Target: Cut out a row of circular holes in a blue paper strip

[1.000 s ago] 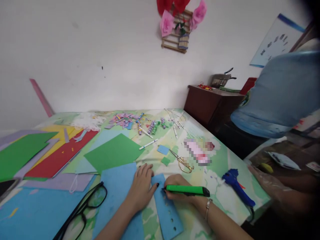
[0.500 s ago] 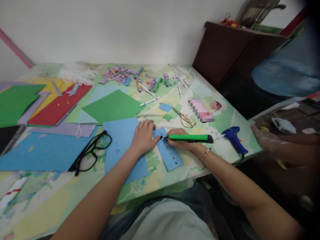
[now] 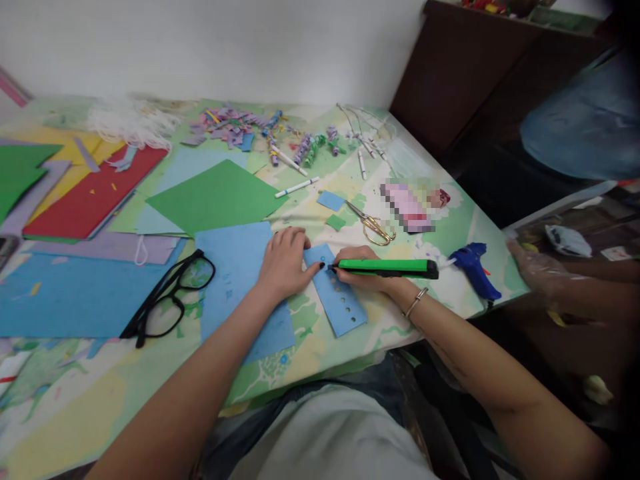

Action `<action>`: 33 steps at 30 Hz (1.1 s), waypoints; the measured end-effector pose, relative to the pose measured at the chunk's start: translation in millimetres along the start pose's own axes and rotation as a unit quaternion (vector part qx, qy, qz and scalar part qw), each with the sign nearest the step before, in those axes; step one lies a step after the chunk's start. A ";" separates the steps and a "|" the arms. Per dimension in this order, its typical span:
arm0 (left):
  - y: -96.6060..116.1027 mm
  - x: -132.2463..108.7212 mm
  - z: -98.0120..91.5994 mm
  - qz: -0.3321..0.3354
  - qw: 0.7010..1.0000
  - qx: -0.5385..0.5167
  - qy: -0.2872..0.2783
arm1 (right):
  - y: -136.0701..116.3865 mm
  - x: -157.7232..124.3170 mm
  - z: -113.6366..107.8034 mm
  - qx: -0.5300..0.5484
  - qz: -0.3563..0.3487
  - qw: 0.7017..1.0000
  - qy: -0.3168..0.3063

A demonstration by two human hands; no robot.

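My right hand (image 3: 361,264) is closed around a green and black utility knife (image 3: 390,268), its dark tip low over a narrow blue foam strip (image 3: 350,321). A row of small round holes runs down that strip. Flat on a larger blue sheet (image 3: 220,293) lies my left hand (image 3: 285,263), fingers stretched out, with the thumb reaching onto the strip near the knife tip. Whether the tip touches the foam I cannot tell. Beyond my right hand are gold-handled scissors (image 3: 376,229), a small blue piece (image 3: 331,200) and a small green piece (image 3: 335,221).
Black glasses (image 3: 173,293) lie left of the blue sheet. A blue glue gun (image 3: 476,270) rests near the right edge. Green sheet (image 3: 220,199), red sheet (image 3: 95,193), foam scraps (image 3: 233,127) and several white pens lie farther back. Another person's gloved hand (image 3: 537,267) is at the right.
The view has shifted slightly, so the table's things sit a little higher in the picture. Both hands keep their places at the strip, and the knife lies at nearly the same angle.
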State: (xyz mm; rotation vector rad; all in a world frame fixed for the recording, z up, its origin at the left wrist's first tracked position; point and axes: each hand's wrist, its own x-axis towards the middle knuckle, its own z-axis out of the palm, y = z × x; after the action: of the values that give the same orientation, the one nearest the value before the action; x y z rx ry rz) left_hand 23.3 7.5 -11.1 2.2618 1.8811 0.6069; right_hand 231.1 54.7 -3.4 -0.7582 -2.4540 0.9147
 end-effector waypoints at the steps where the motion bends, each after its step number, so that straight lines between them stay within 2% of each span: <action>1: 0.1 0.0 0.1 0.000 1.000 -0.002 -0.001 | -0.4 -0.4 -0.1 -0.001 0.000 1.000 0.000; 11: 2.4 -2.4 -2.2 0.003 1.000 -0.013 -0.003 | 2.4 0.7 -3.7 -0.032 -0.045 0.998 -0.009; 16: 2.2 -2.4 -3.0 0.000 1.000 -0.018 -0.019 | 9.1 3.9 -7.2 -0.007 -0.070 0.997 -0.031; 26: 1.2 -3.6 -6.7 0.010 0.998 -0.010 -0.053 | 8.8 2.7 -13.0 0.046 -0.074 0.994 -0.062; 33: 2.6 -3.6 -7.9 0.000 0.998 -0.010 -0.058 | 7.1 4.2 -12.4 0.038 -0.044 0.998 -0.035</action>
State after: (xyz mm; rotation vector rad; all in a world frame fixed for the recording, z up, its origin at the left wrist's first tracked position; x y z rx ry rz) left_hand 22.1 2.2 -3.7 2.2319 1.8129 0.4805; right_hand 237.1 67.6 1.1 -0.5973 -2.4751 1.0118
